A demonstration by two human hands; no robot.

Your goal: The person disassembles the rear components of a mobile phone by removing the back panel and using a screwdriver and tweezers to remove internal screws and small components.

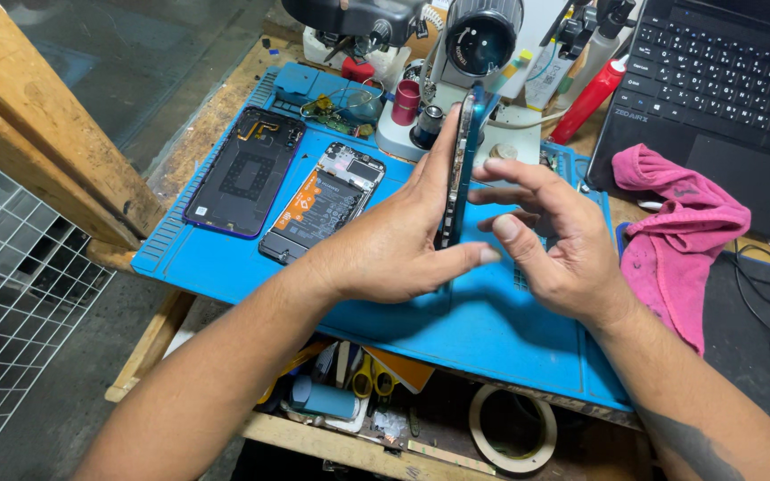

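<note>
Gripping blue phone (pixel 458 169) edge-up, left hand (pixel 394 245), right hand (pixel 550 240) touching, blue mat (pixel 225 267)

Left hand (pixel 394 240) grips blue phone (pixel 459 169) upright on edge over blue mat (pixel 251 258); right hand (pixel 550 240) touching it.

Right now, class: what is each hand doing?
Left hand: closed on the phone, held on edge.
Right hand: open, fingers touching the phone.

phone (pixel 458 169) lower edge hidden behind left hand (pixel 394 240), laptop (pixel 715 98) cut off by frame edge
</note>
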